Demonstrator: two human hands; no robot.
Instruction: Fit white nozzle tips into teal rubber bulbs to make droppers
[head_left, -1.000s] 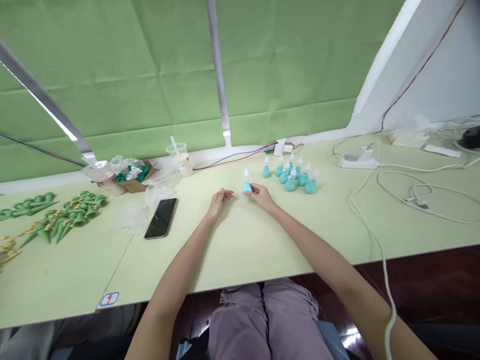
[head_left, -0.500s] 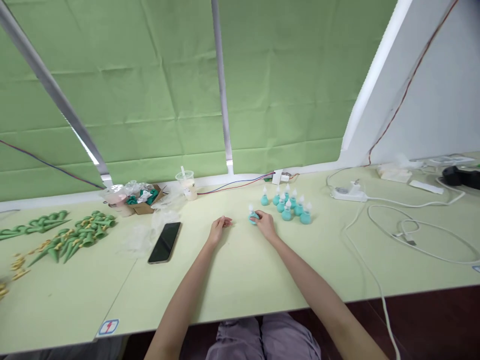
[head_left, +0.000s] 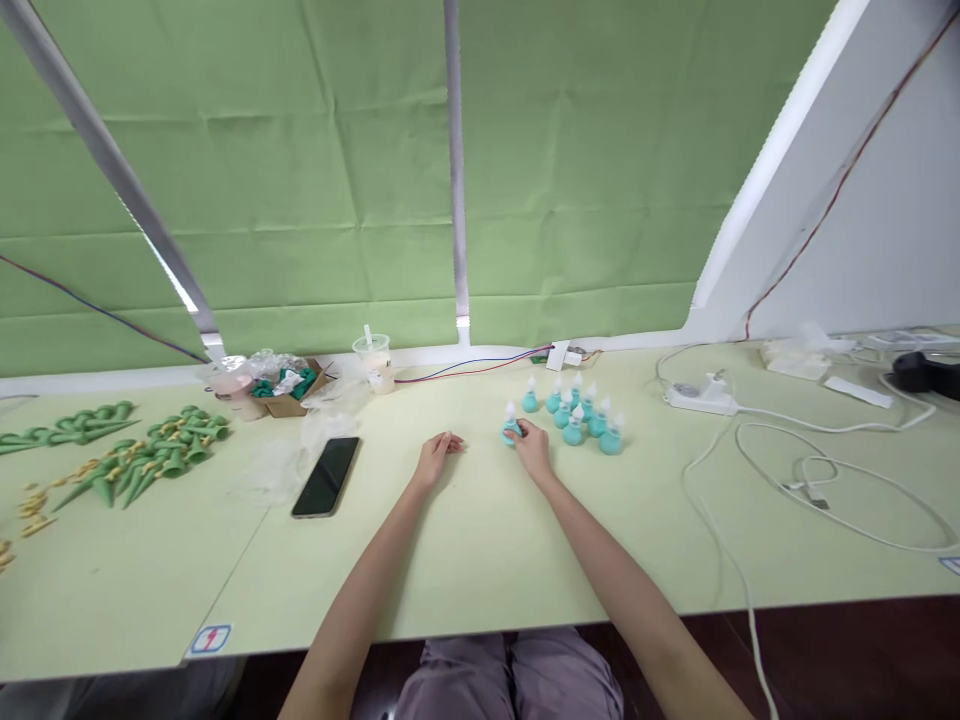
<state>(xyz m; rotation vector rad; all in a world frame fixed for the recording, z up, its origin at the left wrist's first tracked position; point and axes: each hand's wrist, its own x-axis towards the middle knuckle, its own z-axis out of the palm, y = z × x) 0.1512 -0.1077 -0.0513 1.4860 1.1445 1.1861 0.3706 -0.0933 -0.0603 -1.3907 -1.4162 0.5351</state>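
My right hand (head_left: 533, 448) has its fingers closed around a small turquoise round-bodied piece with a white pointed tip (head_left: 511, 430). That piece is upright, at or just above the tabletop; I cannot tell whether it touches. Several similar turquoise pieces (head_left: 573, 430) stand in a group to the right, tips up. One more turquoise piece (head_left: 530, 401) stands a little apart, behind my right hand. To the left, my left hand (head_left: 438, 456) rests on its side on the table, fingers loosely extended to the right, holding nothing.
A black phone (head_left: 326, 478) lies left of my left arm, near clear plastic bags. Behind are a drink cup (head_left: 374, 365) and a cardboard box (head_left: 289, 402). Green cone-shaped pieces (head_left: 142, 462) spread at far left. A white power strip (head_left: 701, 396) and loose cables lie right.
The held turquoise piece has shifted slightly right with my right hand. My left hand has stayed almost where it was. The camera view has tilted a little.
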